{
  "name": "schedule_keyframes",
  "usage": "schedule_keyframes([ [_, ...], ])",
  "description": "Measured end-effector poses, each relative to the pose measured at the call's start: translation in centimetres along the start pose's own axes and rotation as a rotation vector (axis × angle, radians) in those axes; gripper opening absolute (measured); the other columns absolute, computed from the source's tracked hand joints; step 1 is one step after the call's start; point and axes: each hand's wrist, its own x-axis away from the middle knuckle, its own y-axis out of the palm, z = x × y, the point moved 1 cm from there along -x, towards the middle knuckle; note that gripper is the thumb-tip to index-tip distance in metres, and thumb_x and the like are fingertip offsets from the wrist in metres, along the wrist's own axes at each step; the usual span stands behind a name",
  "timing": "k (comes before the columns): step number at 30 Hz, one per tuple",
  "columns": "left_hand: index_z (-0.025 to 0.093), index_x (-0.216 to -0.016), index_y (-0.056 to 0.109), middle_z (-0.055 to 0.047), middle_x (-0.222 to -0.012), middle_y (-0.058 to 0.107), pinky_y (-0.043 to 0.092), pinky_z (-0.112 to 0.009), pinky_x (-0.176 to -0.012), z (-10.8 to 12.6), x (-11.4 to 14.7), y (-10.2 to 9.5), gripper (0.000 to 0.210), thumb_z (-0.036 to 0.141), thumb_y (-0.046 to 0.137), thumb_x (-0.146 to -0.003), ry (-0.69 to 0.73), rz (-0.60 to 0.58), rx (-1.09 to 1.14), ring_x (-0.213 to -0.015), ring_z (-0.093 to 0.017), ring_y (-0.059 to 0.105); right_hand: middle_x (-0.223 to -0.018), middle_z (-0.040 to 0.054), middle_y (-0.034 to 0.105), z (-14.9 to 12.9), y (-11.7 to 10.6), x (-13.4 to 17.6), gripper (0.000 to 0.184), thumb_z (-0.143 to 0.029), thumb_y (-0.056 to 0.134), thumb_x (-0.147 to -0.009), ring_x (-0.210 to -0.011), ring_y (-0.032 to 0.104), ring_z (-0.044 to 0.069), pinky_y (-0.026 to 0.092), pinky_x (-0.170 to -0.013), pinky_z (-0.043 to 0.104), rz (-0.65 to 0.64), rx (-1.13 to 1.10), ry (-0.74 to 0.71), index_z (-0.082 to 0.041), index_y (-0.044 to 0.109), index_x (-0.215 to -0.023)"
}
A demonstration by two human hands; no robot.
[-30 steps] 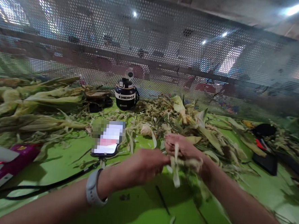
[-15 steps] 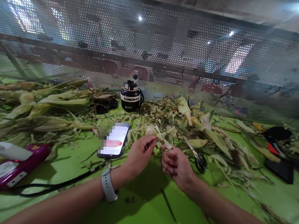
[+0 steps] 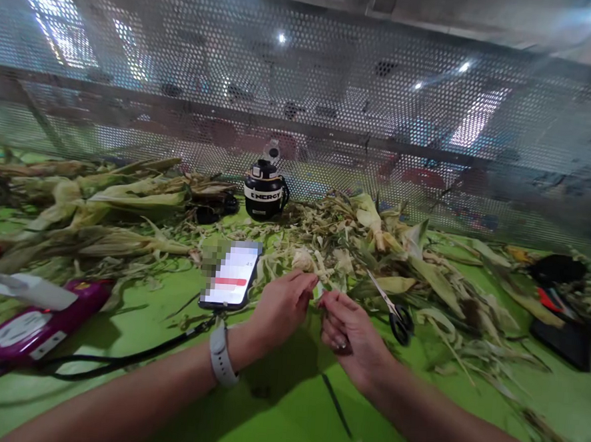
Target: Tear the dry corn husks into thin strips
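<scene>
My left hand (image 3: 281, 305), with a pale watch (image 3: 221, 356) on its wrist, is closed in a pinch just above the green table. Facing it, my right hand (image 3: 349, 330) pinches with thumb and forefinger, its other fingers curled. Between the fingertips shows a small pale strip of corn husk (image 3: 320, 289), held by both hands; its ends are partly hidden. Cream-coloured husk scraps (image 3: 340, 260) lie just beyond the fingers. Scissors with black handles (image 3: 400, 323) rest to the right of my right hand, and a lit phone (image 3: 236, 277) lies left of my left hand.
A black jug marked ENERGY (image 3: 263, 196) stands at the back before a perforated metal screen (image 3: 324, 83). Corn husks (image 3: 126, 204) heap at left, more (image 3: 375, 226) at right. A purple power bank-like device (image 3: 77, 308) with a white plug and black strap lies at left.
The view has shifted slightly, so everything sits a little further right. My right fingers have straightened somewhat into a pinch closer to the left fingertips.
</scene>
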Motion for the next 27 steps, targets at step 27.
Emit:
schedule_keyframes([
  [27,0.013,-0.069,0.068,-0.001,-0.061,0.063,0.039,-0.022,-0.053,-0.2,-0.6,-0.5,0.026,0.031,0.054,-0.081,-0.334,-0.395,0.750,-0.053,-0.009,0.049,-0.036,-0.0109,0.033,-2.9,-1.1,-1.0,0.030,-0.038,0.065,-0.070,-0.033,0.022,0.004,0.011,-0.037,0.021,0.109,0.503,-0.172,-0.019,0.046,-0.057],
])
